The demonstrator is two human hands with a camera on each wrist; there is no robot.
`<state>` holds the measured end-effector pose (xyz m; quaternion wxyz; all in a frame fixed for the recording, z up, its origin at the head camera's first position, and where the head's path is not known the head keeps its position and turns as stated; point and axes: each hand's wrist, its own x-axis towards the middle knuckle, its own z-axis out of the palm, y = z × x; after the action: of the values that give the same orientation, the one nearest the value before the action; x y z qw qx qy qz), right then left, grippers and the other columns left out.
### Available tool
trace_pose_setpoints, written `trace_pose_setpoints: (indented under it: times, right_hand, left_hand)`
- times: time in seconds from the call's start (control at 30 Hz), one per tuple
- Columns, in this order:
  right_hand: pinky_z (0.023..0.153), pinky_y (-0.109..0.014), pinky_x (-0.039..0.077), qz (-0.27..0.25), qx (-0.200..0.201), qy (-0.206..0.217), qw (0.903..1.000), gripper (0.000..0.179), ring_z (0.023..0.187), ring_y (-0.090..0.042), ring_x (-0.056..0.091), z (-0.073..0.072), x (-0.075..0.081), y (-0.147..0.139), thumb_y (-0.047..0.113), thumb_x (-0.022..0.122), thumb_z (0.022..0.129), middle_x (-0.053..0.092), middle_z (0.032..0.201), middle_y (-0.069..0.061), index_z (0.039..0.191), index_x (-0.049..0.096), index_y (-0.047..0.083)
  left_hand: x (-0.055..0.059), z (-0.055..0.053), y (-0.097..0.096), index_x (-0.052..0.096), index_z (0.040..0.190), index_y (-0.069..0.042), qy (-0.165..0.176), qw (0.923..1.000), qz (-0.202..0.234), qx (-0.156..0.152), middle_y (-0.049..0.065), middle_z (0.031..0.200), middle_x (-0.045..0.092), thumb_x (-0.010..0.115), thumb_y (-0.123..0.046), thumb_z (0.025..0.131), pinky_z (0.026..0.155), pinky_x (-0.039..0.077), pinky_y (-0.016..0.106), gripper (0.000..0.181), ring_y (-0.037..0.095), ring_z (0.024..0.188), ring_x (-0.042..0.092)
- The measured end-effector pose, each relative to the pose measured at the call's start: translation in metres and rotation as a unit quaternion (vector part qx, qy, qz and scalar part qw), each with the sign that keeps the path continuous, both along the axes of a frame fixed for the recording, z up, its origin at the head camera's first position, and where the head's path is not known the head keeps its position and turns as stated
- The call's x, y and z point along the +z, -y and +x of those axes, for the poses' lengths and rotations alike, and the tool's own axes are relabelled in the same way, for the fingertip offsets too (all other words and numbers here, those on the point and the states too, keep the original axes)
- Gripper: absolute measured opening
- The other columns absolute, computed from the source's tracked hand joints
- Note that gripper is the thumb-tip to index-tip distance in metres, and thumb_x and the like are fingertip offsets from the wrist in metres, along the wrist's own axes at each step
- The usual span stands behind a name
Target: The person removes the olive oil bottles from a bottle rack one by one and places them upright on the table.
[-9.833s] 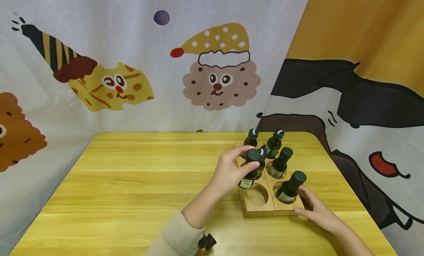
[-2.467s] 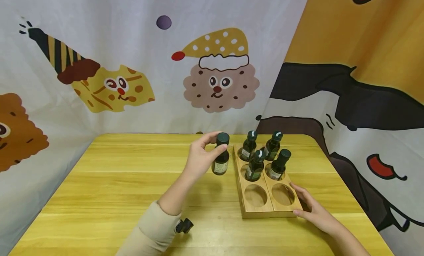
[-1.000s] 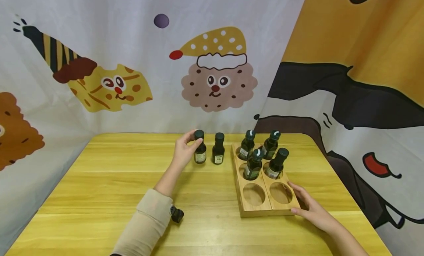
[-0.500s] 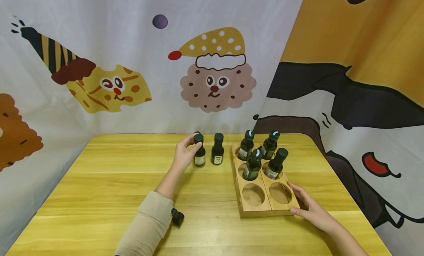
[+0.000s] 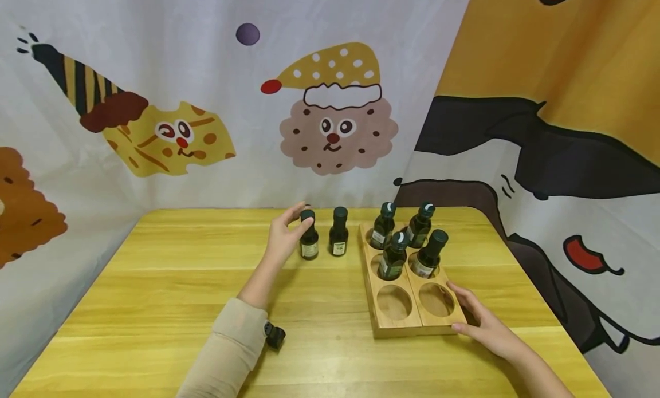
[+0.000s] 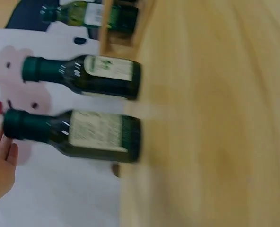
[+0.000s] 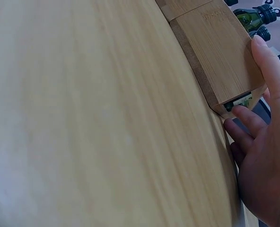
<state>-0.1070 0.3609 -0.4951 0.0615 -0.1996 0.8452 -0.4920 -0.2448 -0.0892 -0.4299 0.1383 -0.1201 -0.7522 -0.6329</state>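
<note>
At the back middle of the table, two small dark glass bottles stand upright side by side: a left bottle [image 5: 309, 248] and a right bottle [image 5: 338, 237], both with green caps and pale labels. My left hand [image 5: 282, 235] is at the left bottle's cap, thumb in front and fingers loosely spread; the left wrist view shows the fingertips beside that cap [image 6: 14, 124]. To the right lies a wooden bottle rack [image 5: 397, 331] with several similar bottles [image 5: 394, 260] upright in its holes and its two front holes bare. My right hand [image 5: 482, 324] holds the rack's front right corner between thumb and fingers.
The yellow wood-grain table [image 5: 180, 295] runs back to a cartoon-printed curtain [image 5: 247, 100]. A black wrist camera [image 5: 275, 335] sits on the left sleeve. The rack's plain front face [image 7: 218, 52] shows in the right wrist view.
Two bottles have gone from the rack's front holes to the table on the left. My left hand has set the second down and loosened its fingers. My right hand stays on the rack.
</note>
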Motion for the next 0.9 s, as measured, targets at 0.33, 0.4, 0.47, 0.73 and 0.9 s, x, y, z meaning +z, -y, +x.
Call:
trace_pose_setpoints:
  times: [0.33,0.4,0.47,0.73,0.9]
  right_hand:
    - [0.096,-0.007,0.023,-0.013,0.008,-0.007,0.9999,0.074,0.129,0.010,0.027,0.000,-0.001,0.000,0.000,0.062,0.091,0.027,0.152,0.002,0.152,0.023,0.014]
    - [0.096,-0.006,0.023,-0.013,0.008,-0.005,0.9999,0.074,0.129,0.010,0.026,0.000,-0.001,0.000,0.000,0.062,0.091,0.026,0.152,0.006,0.153,0.023,0.014]
    - [0.096,-0.006,0.023,-0.013,0.008,-0.004,0.9999,0.074,0.129,0.011,0.025,0.000,-0.001,0.000,0.000,0.062,0.091,0.026,0.151,0.008,0.153,0.023,0.014]
    - [0.095,-0.006,0.022,-0.012,0.005,-0.001,0.9999,0.074,0.128,0.011,0.025,0.001,-0.002,-0.001,0.001,0.062,0.092,0.026,0.151,0.008,0.153,0.023,0.014]
    - [0.095,-0.005,0.022,-0.013,0.004,0.005,0.9999,0.074,0.129,0.012,0.023,0.001,-0.001,-0.001,0.001,0.062,0.092,0.024,0.153,0.001,0.153,0.022,0.015]
  left_hand:
    - [0.044,0.022,-0.033,0.057,0.131,-0.004,-0.102,0.9940,0.013,-0.036,0.008,0.121,0.064,0.072,-0.013,0.088,0.106,0.032,0.043,0.047,0.021,0.117,0.053]
    - [0.049,0.028,-0.045,0.057,0.131,-0.003,-0.116,0.9916,0.015,-0.055,0.010,0.120,0.064,0.072,-0.010,0.087,0.105,0.034,0.043,0.047,0.023,0.117,0.053]
    - [0.052,0.034,-0.057,0.057,0.131,-0.002,-0.127,0.9894,0.015,-0.069,0.012,0.120,0.064,0.072,-0.007,0.086,0.105,0.034,0.042,0.047,0.023,0.116,0.054]
    - [0.075,0.066,-0.101,0.057,0.132,-0.006,-0.125,0.9832,0.022,-0.131,0.006,0.121,0.064,0.072,-0.010,0.087,0.104,0.034,0.039,0.048,0.017,0.114,0.056]
    - [0.070,0.077,-0.131,0.057,0.133,-0.011,-0.124,0.9785,0.014,-0.164,0.001,0.124,0.062,0.072,-0.014,0.087,0.101,0.039,0.034,0.049,0.009,0.114,0.054]
